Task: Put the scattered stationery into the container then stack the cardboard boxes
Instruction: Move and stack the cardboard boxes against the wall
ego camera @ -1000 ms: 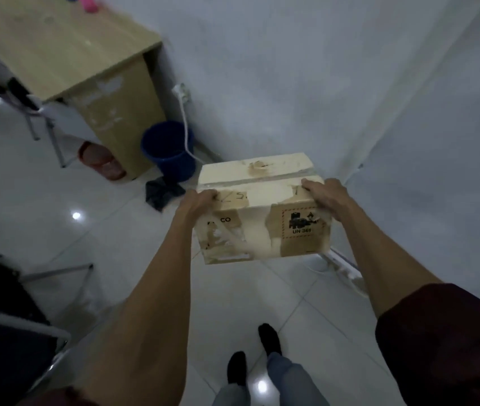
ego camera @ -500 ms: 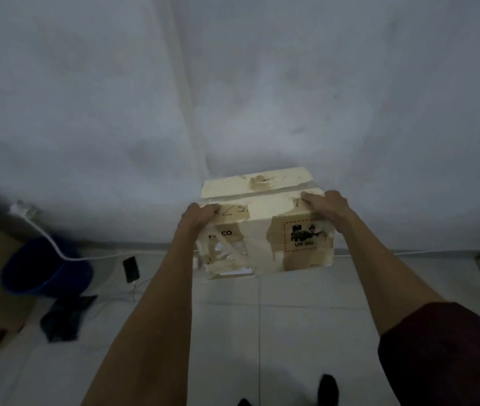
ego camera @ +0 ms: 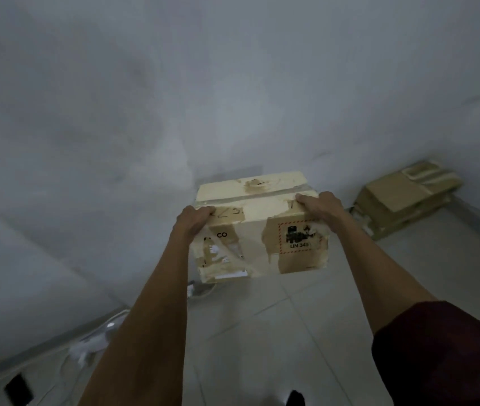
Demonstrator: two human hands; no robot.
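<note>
A closed cardboard box (ego camera: pixel 259 227) is held in the air in front of the person, above the pale tiled floor (ego camera: pixel 262 332) and close to a grey-white wall (ego camera: pixel 174 98). Its top flaps are sealed with a strip of clear tape, there is a torn patch near the far edge of the lid, and handwritten digits run along the near top edge. The side facing the camera carries scraps of brown tape, the letters "CO", a white label low on the left, and a red-dashed square with a black pictogram and the text "UN 34", the rest of which is unclear. The left hand (ego camera: pixel 193 221) clamps the near upper left corner of the box, fingers curled over the top edge; the right hand (ego camera: pixel 319 205) clamps the near upper right corner in the same way, fingers lying on the lid. Both forearms are bare, and a dark red sleeve (ego camera: pixel 443 353) covers the right upper arm. To the right, against the wall, a second cardboard box (ego camera: pixel 402 197) sits on the floor, well apart from the held one; its flaps look rumpled and its outline is blurred. At the lower left, white cables (ego camera: pixel 92 344) lie along the base of the wall, and a small dark flat object (ego camera: pixel 18 389), too blurred to identify, rests near the corner of the frame. The tip of a dark shoe (ego camera: pixel 294 398) shows at the bottom edge.
</note>
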